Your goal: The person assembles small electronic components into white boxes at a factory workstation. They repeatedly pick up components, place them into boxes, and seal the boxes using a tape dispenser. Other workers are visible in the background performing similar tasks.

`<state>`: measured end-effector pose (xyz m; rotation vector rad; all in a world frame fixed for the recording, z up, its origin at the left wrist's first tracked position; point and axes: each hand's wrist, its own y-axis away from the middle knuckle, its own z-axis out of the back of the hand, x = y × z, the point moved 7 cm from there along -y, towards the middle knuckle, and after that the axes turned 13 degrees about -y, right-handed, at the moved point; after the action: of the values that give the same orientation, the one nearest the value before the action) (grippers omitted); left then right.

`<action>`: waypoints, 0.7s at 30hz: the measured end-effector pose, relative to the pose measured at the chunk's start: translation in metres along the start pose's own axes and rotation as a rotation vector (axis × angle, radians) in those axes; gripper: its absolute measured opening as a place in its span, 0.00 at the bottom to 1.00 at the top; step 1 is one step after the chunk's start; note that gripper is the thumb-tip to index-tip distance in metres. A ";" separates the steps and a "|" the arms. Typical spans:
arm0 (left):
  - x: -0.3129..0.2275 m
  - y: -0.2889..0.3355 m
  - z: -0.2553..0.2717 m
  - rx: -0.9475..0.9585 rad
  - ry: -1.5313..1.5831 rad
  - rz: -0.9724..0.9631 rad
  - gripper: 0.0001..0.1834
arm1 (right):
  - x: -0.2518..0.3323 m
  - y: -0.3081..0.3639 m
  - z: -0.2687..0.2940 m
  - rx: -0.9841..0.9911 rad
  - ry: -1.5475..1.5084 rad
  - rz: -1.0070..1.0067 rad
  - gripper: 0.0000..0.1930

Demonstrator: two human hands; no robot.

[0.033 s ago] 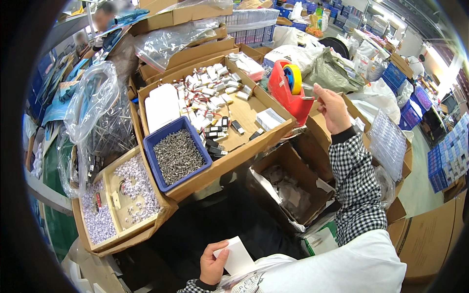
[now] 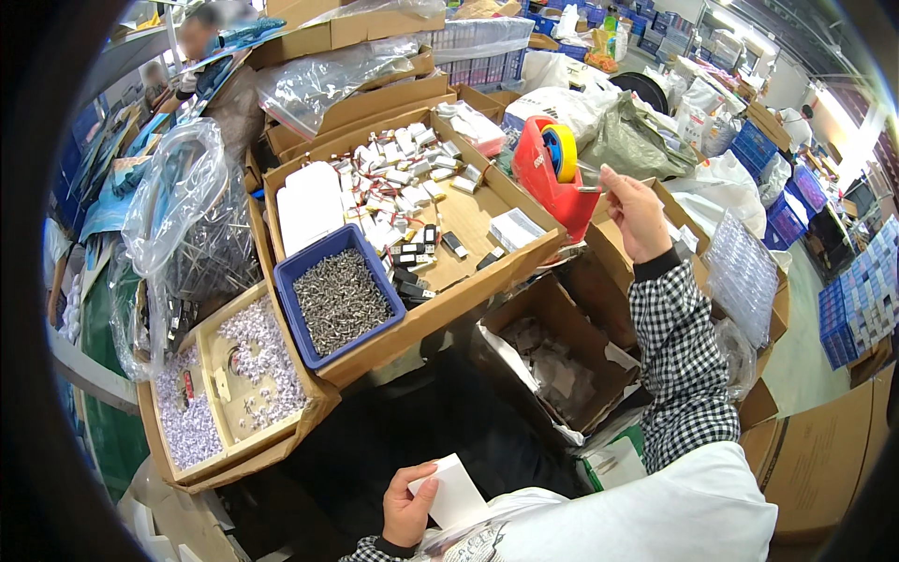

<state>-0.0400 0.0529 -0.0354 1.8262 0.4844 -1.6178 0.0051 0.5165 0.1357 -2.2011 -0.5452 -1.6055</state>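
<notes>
At the lower middle, my left hand [image 2: 407, 510] is closed on a small flat white box or card [image 2: 457, 492], thumb on its face, close to my white top. My right arm reaches out to the right. The fingertips of my right hand [image 2: 639, 215] pinch what looks like a short strip of tape [image 2: 592, 178] at the front of a red tape dispenser [image 2: 560, 201]. A tape roll with a yellow and blue ring [image 2: 562, 153] sits in that dispenser.
A cardboard tray [image 2: 487, 220] holds white battery packs, black USB-like pieces and a blue bin [image 2: 361, 335] of small metal screws. Left of it, a divided wooden tray [image 2: 223, 412] holds small pale parts. An open carton [image 2: 571, 365] with clear plastic stands below the dispenser.
</notes>
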 end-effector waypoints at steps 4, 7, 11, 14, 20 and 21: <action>0.002 0.001 0.000 -0.011 0.004 0.007 0.10 | -0.016 0.019 0.004 -0.055 -0.141 -0.050 0.09; 0.000 0.002 0.002 -0.014 -0.013 -0.003 0.09 | -0.026 0.027 0.004 -0.005 -0.208 -0.114 0.09; 0.003 0.003 0.000 0.008 0.015 0.018 0.11 | -0.037 0.027 0.008 0.102 -0.308 -0.106 0.09; 0.007 0.003 -0.005 0.040 0.018 -0.005 0.13 | -0.049 0.022 0.008 0.163 -0.464 -0.038 0.10; 0.001 0.003 -0.005 0.022 0.038 -0.049 0.15 | -0.077 0.024 -0.009 0.084 -0.706 -0.037 0.09; -0.003 0.004 0.002 -0.027 -0.006 -0.059 0.16 | -0.083 0.031 -0.008 -0.028 -0.746 -0.087 0.09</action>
<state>-0.0394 0.0494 -0.0313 1.8021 0.5601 -1.6476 -0.0092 0.4781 0.0567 -2.7982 -0.8182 -0.7715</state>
